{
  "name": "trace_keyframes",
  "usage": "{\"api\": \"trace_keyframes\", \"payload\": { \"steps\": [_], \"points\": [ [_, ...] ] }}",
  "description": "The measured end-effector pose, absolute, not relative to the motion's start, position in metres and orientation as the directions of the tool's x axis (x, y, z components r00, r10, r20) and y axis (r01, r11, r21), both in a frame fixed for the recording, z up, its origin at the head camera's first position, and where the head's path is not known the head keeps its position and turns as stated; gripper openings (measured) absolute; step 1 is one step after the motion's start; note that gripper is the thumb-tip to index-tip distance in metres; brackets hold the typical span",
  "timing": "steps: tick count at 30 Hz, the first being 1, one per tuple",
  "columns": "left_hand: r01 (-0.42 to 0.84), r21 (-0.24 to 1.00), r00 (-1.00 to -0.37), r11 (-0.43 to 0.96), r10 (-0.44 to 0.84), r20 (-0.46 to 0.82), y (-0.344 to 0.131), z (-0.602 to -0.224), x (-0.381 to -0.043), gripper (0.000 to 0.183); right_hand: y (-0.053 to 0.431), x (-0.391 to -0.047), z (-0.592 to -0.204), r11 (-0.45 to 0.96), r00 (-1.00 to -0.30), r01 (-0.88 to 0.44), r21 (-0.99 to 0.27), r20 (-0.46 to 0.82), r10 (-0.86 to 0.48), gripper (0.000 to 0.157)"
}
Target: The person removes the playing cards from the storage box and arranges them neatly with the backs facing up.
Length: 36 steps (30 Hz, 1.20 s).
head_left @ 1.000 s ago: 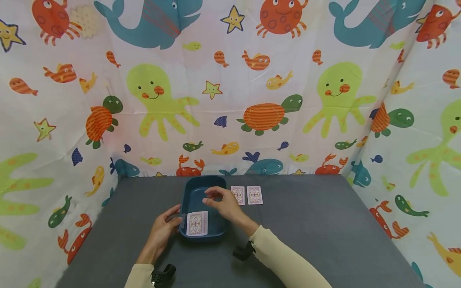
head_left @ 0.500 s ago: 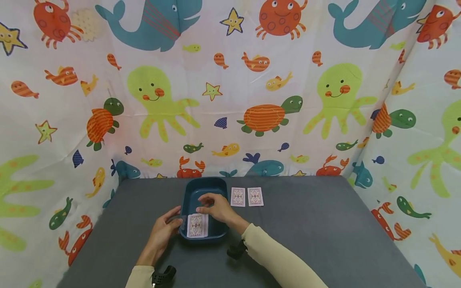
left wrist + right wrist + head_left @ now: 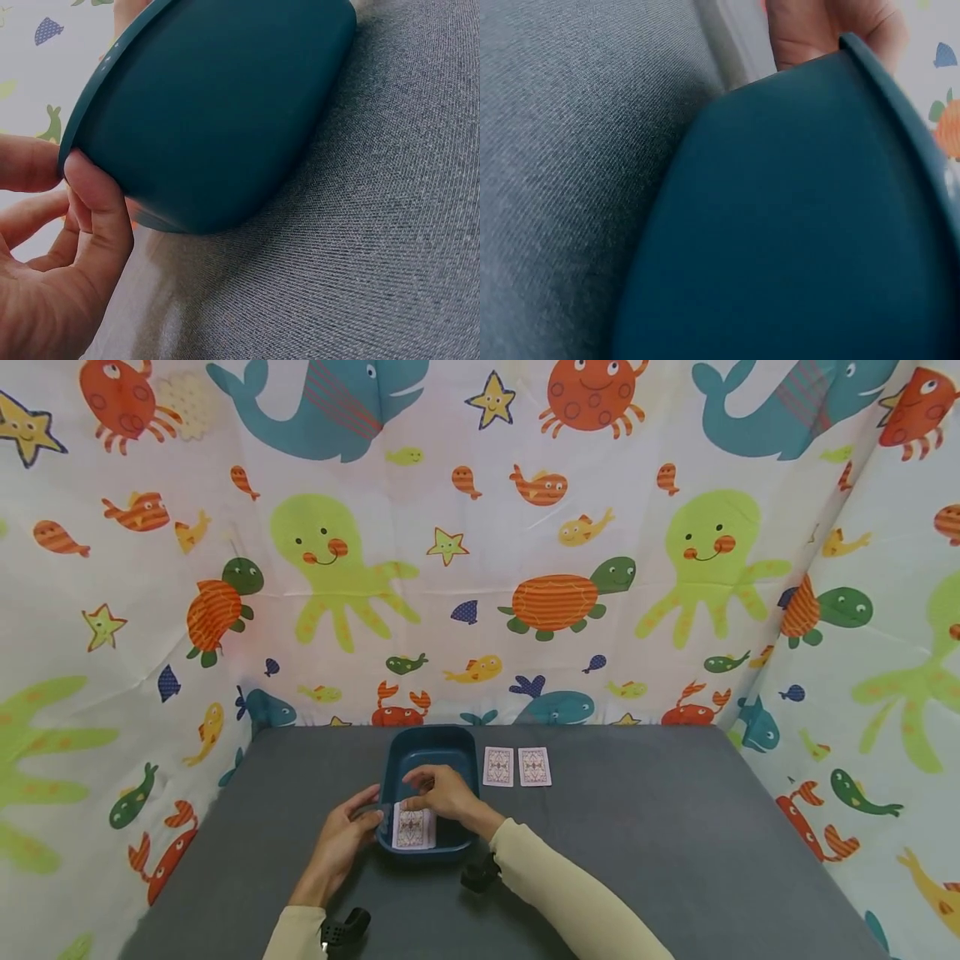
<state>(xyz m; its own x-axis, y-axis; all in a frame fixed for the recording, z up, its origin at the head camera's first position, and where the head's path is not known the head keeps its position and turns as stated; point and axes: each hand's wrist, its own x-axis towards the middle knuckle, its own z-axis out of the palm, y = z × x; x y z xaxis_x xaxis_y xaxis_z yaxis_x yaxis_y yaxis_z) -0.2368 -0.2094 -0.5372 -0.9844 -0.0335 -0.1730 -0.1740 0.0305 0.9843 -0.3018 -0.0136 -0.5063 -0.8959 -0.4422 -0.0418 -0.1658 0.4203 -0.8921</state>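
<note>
A dark blue rectangular tray (image 3: 430, 732) with rounded corners stands on the table, and a small stack of patterned, face-down playing cards (image 3: 412, 832) lies in its near left part. My left hand (image 3: 347, 835) grips the tray's left rim. The left wrist view shows the thumb (image 3: 94, 184) against the outer wall. Over the tray, my right hand (image 3: 444, 795) has its fingers loosely bent just above the far end of the stack. No card shows between them; whether the thumb touches the top card is unclear. In the right wrist view the tray wall (image 3: 780, 210) fills the middle.
Two face-down playing cards, one nearer the tray (image 3: 498, 767) and one farther right (image 3: 535, 767), lie side by side on the grey table (image 3: 637, 843). A white curtain (image 3: 487, 577) printed with sea animals hangs behind and at both sides.
My right hand has come left and toward me, from the tray's right side to above the card stack. The left hand keeps its grip on the rim. The two cards stay put.
</note>
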Motion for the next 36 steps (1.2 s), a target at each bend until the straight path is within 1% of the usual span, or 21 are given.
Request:
{"api": "trace_keyframes", "payload": {
  "steps": [3, 11, 20, 27, 32, 36],
  "points": [
    [-0.167, 0.986, -0.986, 0.028, -0.031, -0.166, -0.208, -0.537, -0.237, 0.052, -0.017, -0.303, -0.509, 0.429, -0.898, -0.173, -0.887, -0.037, -0.439, 0.040],
    [-0.182, 0.983, -0.983, 0.026, -0.034, -0.181, -0.209, -0.537, -0.235, 0.052, -0.020, -0.307, -0.517, 0.508, -0.921, -0.162, -0.846, -0.055, -0.386, 0.037],
    [-0.200, 0.979, -0.979, 0.040, -0.042, -0.198, -0.208, -0.536, -0.235, 0.051, -0.021, -0.308, -0.519, 0.634, -0.933, -0.159, -0.757, -0.095, -0.347, 0.041],
    [-0.189, 0.981, -0.981, 0.039, -0.039, -0.188, -0.207, -0.536, -0.237, 0.052, -0.019, -0.306, -0.518, 0.682, -0.933, -0.141, -0.718, -0.135, -0.335, 0.048],
    [-0.173, 0.984, -0.985, 0.034, -0.032, -0.172, -0.208, -0.536, -0.236, 0.052, -0.019, -0.306, -0.521, 0.719, -0.928, -0.185, -0.670, -0.122, -0.353, 0.048],
    [-0.162, 0.986, -0.986, 0.030, -0.029, -0.161, -0.208, -0.535, -0.236, 0.052, -0.020, -0.306, -0.524, 0.716, -0.919, -0.234, -0.657, -0.091, -0.384, 0.043]
  ]
}}
